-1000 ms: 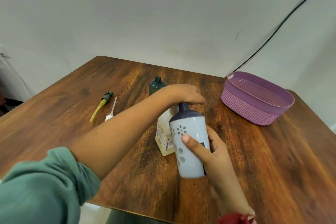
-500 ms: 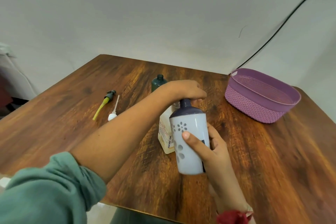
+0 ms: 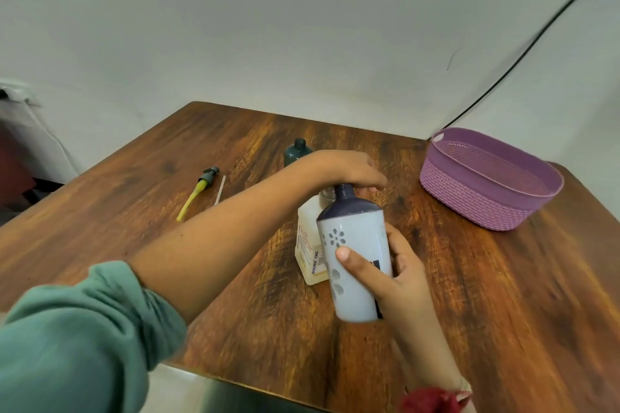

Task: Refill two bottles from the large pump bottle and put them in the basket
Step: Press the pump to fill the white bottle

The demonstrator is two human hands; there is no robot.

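Right hand [image 3: 399,275] grips the white bottle [image 3: 355,255] at frame centre, slightly tilted.
Left hand [image 3: 345,168] lies palm-down over its dark neck and the pump bottle [image 3: 310,245] just behind; grip unreadable. Green bottle [image 3: 297,152] stands open-necked above them. Purple basket [image 3: 469,201] sits right at the desk [image 3: 503,295] far edge, mesh floor showing. Yellow-tubed pump [image 3: 201,188] lies left. Wood shows between hands and basket.

Wooden table [image 3: 503,312] (dark grain); black cable [image 3: 530,45] crossing white wall [image 3: 268,27].
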